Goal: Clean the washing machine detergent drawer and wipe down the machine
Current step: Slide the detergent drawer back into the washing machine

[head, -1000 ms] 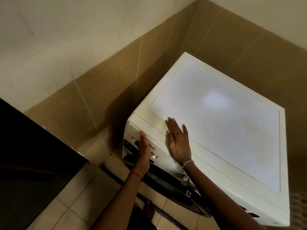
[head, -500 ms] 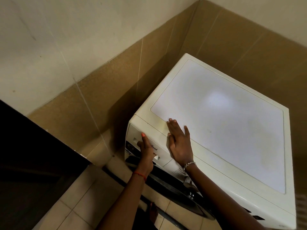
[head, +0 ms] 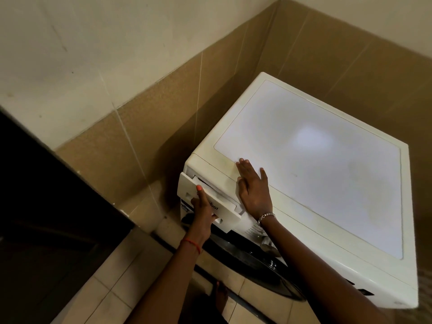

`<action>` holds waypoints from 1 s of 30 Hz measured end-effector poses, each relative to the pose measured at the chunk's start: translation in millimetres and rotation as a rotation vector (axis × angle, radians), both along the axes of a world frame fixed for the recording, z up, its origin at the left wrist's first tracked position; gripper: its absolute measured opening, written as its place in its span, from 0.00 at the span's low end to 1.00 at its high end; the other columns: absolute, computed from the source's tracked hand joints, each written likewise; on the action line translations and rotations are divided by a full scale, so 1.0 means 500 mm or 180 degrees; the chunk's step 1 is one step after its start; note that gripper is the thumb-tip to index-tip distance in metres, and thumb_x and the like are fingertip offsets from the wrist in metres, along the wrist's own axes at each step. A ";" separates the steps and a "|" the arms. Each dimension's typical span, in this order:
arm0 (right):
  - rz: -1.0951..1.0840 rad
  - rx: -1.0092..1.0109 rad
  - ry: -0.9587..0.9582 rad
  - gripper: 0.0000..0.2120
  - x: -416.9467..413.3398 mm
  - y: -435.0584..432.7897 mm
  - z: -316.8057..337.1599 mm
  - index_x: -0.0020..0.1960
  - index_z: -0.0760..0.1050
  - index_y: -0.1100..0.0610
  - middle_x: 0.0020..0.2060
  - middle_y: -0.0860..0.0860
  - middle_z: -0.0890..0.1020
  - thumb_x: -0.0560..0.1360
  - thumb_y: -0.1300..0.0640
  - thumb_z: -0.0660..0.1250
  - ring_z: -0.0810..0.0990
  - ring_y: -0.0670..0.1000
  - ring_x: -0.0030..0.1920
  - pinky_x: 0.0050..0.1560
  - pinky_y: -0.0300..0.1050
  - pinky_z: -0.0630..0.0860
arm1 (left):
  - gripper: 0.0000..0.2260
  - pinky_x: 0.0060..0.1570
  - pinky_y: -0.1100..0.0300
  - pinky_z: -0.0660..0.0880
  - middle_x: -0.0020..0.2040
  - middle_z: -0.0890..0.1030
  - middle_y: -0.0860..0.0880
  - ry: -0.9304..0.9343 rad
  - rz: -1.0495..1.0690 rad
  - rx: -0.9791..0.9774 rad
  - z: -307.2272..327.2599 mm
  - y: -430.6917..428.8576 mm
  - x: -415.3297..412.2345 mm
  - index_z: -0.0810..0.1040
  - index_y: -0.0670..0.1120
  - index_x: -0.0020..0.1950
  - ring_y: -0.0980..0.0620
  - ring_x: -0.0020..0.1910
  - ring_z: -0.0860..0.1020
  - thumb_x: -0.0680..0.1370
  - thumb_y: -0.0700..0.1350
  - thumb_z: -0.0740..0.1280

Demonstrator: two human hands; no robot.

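A white front-loading washing machine [head: 315, 174] stands in a tiled corner, seen from above. Its detergent drawer [head: 224, 212] at the front top left sticks a short way out of the machine, showing a dark gap behind its face. My left hand [head: 202, 211] grips the drawer's front, thumb on top and fingers curled under the handle recess. My right hand [head: 253, 188] lies flat on the machine's top front edge beside the drawer, fingers straight. The dark round door [head: 252, 260] shows below my arms.
Brown wall tiles [head: 145, 136] close in the machine on the left and behind. A dark cabinet or counter [head: 46, 206] fills the lower left. Beige floor tiles [head: 112, 277] lie in front, with my bare foot [head: 221, 298] on them.
The drawer was flush with the machine's front before; now my left hand has pulled it partly out. My right hand stays pressed on the top.
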State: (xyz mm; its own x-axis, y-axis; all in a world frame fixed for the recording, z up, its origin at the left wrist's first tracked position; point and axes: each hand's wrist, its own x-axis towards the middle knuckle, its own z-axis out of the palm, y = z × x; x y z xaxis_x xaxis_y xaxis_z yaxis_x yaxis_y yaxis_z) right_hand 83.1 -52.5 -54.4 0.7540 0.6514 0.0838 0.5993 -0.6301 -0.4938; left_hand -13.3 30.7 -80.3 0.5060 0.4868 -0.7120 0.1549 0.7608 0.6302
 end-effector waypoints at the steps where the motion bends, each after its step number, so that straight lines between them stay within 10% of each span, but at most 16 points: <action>1: 0.0011 0.0000 -0.0014 0.26 0.001 0.000 0.001 0.73 0.61 0.53 0.73 0.47 0.61 0.76 0.53 0.46 0.55 0.42 0.74 0.75 0.47 0.41 | 0.30 0.61 0.43 0.70 0.67 0.69 0.43 -0.0011 0.0014 -0.0026 -0.007 0.000 -0.012 0.51 0.49 0.75 0.42 0.64 0.70 0.78 0.61 0.52; 30: 0.0021 -0.0169 -0.0276 0.28 0.003 0.002 -0.011 0.73 0.61 0.55 0.73 0.50 0.63 0.74 0.53 0.46 0.57 0.46 0.74 0.74 0.50 0.46 | 0.25 0.62 0.42 0.68 0.71 0.67 0.40 -0.0278 -0.0076 -0.0185 -0.032 0.001 -0.254 0.56 0.51 0.75 0.40 0.68 0.68 0.80 0.59 0.49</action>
State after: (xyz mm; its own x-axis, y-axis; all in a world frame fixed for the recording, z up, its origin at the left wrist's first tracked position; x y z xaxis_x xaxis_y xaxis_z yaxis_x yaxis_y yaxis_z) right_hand 84.5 -51.6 -59.9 0.7411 0.6617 0.1139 0.6426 -0.6499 -0.4058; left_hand -140.4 31.2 -96.1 0.5784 0.4331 -0.6913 0.1198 0.7932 0.5971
